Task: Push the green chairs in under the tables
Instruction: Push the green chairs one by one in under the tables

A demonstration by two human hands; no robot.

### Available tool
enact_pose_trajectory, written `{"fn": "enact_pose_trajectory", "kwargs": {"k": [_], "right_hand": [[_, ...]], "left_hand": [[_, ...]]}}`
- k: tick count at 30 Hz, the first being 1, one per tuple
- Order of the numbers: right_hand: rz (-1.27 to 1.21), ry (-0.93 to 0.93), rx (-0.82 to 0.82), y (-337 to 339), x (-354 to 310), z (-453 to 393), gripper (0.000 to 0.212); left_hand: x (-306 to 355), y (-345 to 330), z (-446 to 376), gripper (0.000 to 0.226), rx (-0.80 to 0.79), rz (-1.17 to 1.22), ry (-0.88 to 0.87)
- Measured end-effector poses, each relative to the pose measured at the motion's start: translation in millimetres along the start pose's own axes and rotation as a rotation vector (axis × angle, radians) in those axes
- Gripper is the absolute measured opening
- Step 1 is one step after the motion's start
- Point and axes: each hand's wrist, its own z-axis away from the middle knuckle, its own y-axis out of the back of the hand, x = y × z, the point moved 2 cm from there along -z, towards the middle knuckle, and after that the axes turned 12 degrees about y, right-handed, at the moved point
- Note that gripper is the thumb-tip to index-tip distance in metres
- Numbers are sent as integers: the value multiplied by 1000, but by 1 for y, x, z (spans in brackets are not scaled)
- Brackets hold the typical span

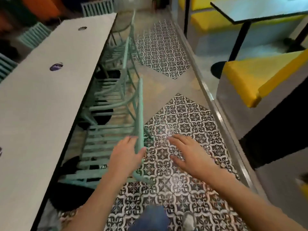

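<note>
A long white table (41, 84) runs along the left. Three green slatted chairs stand in a row at its right edge. The nearest green chair (100, 144) has its seat partly under the tabletop and its top rail (140, 104) standing out over the floor. My left hand (126, 155) grips the near end of that rail, thumb on the right side. My right hand (188, 152) hovers open over the patterned tiles, apart from the chair. The middle chair (116, 90) and the far chair (131, 35) sit further up the row.
More green chairs (35, 35) stand on the table's far side. A raised step with a metal edge (215, 100) borders the aisle on the right. Beyond it are yellow benches (260, 80) and a black-legged table (260, 10). Patterned floor tiles (175, 117) fill the aisle.
</note>
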Motion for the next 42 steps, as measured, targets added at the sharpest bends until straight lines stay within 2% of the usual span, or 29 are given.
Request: {"fn": "enact_pose_trajectory", "kwargs": {"k": [5,10,15,18,21,26,32,35,38,40,42], "right_hand": [[19,188,-87,15,55,-103,62],[36,340,-198,-1,102,-214,63],[16,550,-346,-13,119,-309,65],[22,692,-462,-20,122,-356,67],[36,825,-514,-27,126,-392,67],[61,1115,-684,-52,137,-443,61],[227,1265,-930,-55,165,-482,69],[317,1286,-868,-48,180,-505,79],[419,1331,-774,-50,186,-521,115],[424,1338,-751,-56,187,-525,114],[423,1354,-729,-57,186,-522,95]], "left_hand": [[27,-15,-72,54,8,9,115],[34,-54,-146,56,-52,53,224],[28,-59,-207,53,-64,165,380],[23,-51,-228,54,-63,155,486],[21,-49,-238,62,-71,156,566],[27,-63,-226,55,-93,170,837],[76,-68,-187,53,-121,308,1103],[83,-92,-174,56,-117,320,1203],[79,-105,-165,61,-76,315,1289],[78,-100,-164,52,-79,299,1306],[78,-93,-166,38,-103,274,1300]]}}
